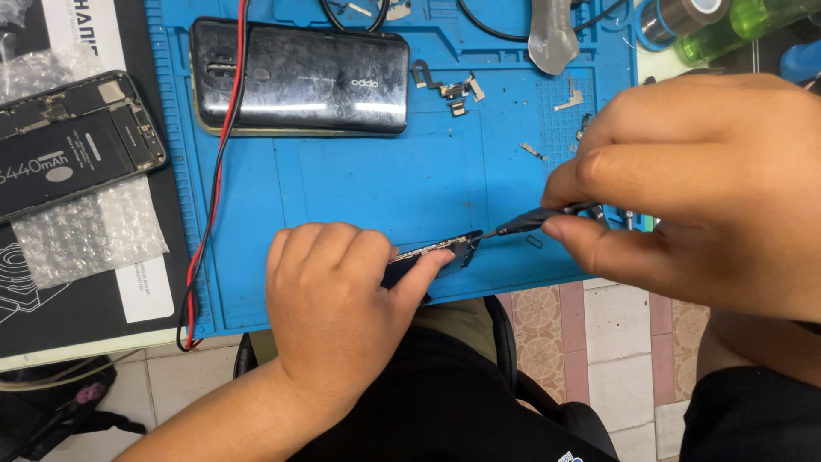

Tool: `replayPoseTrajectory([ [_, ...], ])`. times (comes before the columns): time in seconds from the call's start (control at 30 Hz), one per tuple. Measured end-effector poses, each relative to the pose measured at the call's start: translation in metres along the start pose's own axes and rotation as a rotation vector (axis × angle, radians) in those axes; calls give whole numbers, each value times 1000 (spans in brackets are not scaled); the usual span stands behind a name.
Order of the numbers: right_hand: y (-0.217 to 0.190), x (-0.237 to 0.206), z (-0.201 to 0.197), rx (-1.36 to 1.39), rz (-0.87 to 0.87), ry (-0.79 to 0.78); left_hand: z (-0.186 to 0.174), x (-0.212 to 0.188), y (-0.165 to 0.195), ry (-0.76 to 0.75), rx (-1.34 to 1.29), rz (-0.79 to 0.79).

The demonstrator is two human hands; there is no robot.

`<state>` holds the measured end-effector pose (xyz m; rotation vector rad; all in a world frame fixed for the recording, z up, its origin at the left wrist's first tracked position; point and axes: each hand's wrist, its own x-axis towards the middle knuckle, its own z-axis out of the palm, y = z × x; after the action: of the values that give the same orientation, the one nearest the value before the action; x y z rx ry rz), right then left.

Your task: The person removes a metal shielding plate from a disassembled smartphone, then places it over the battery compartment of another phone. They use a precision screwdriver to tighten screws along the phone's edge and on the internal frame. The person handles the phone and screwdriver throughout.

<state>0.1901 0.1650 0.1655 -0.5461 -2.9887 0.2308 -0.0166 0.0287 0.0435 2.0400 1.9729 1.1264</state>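
Head view looks straight down on a bright blue silicone work mat (359, 184) with moulded compartments, laid on a tabletop whose near edge shows above a tiled floor (616, 334) of pink and cream patterned squares. The left hand (338, 304) has its fingers clamped on a small dark phone part with a metal edge (436, 252), held at the mat's front edge. The right hand (693, 184) pinches a thin black-handled screwdriver (534, 220) between thumb and fingers, its tip touching the part's right end. Farther back on the mat lies a black glossy smartphone (299, 77), back up, crossed by red and black wires (224, 128). Small metal brackets (453, 88) are scattered on the mat's right half. Left of the mat, an opened phone showing its black battery (73, 145) rests on clear bubble wrap (90, 231).
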Motion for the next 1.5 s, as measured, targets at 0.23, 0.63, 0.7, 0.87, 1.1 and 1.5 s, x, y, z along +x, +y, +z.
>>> replayPoseTrajectory([
  [0.23, 2, 0, 2, 36, 12, -49, -1, -3, 1, -14, -7, 8],
  [0.63, -2, 13, -1, -5, 14, -122, -1, -3, 3, -2, -18, 12],
  [0.7, -5, 19, -2, -62, 41, -157, -1, -4, 3, -8, -15, 14],
  [0.87, -9, 40, -6, -225, 240, -479, -1, -6, 3, 12, -12, 31],
  [1.1, -16, 47, -7, -381, 299, -593, 0, -6, 4, 9, -22, 26],
  [1.5, -20, 48, -12, -282, 231, -490, 0, -7, 4, 19, -23, 46],
])
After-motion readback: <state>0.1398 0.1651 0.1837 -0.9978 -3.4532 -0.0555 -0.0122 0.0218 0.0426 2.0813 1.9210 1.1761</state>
